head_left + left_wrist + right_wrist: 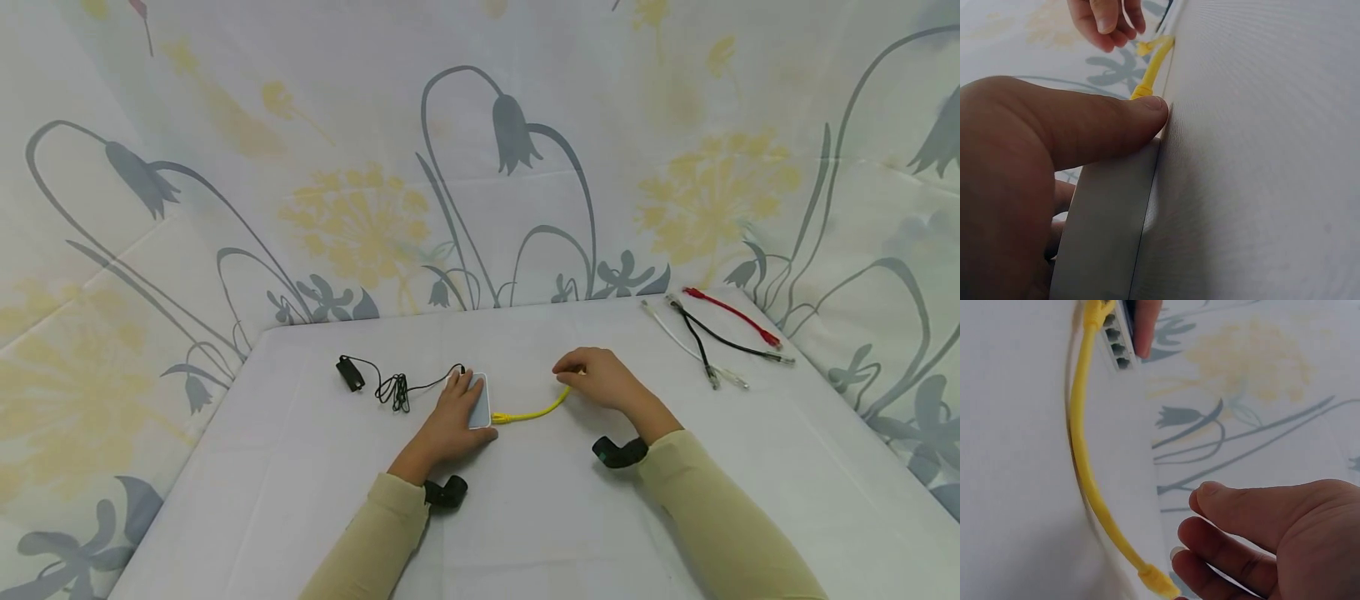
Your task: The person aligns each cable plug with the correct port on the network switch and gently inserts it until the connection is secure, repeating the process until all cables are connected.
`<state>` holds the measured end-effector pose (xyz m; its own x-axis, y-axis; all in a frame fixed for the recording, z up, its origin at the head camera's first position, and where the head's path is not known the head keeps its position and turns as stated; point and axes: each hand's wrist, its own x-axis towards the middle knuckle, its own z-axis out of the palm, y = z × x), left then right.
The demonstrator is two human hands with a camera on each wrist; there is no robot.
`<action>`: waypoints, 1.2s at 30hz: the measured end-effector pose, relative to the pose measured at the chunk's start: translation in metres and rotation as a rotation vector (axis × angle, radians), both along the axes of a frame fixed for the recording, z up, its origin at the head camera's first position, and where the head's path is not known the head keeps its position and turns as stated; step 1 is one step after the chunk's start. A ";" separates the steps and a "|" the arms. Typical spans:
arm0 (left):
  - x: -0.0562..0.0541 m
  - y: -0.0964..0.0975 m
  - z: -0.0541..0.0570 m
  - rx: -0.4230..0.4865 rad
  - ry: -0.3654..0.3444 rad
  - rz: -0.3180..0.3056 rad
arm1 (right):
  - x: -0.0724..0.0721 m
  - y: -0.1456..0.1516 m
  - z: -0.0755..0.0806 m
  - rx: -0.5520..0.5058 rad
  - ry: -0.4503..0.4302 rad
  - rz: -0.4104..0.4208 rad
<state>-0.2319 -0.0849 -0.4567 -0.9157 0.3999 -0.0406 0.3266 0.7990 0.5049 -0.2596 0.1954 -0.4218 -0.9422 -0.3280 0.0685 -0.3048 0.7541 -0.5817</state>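
My left hand (448,423) holds a small white-edged network switch (481,408) on the table, thumb along its near side and fingers over its top. One plug of a short yellow network cable (536,415) sits in a port at the switch's right side. Several dark ports (1117,347) in that row show in the right wrist view. Over the cable's free end hovers my right hand (602,379), its fingers loosely bent. In the right wrist view, a gap shows between the thumb and fingers, and the cable's yellow end (1159,583) lies just beside the lower fingers.
A black power adapter (349,374) lies at the left, its bundled cord (395,392) running to the switch's far edge. At the back right are a red cable (733,313), black cables (726,340) and a white cable (670,331). Floral cloth (480,208) hangs behind the table.
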 end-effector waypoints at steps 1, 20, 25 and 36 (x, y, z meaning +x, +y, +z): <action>0.000 0.000 0.000 0.001 0.001 -0.002 | -0.001 0.003 0.000 0.003 0.001 -0.007; 0.003 0.000 0.004 -0.001 -0.011 0.005 | -0.008 0.057 0.008 0.027 -0.058 -0.153; 0.003 0.000 0.004 -0.001 -0.008 0.002 | -0.008 0.067 0.009 0.042 -0.053 -0.186; 0.002 -0.001 -0.002 -0.001 -0.013 0.005 | -0.008 0.091 0.011 0.095 -0.071 -0.276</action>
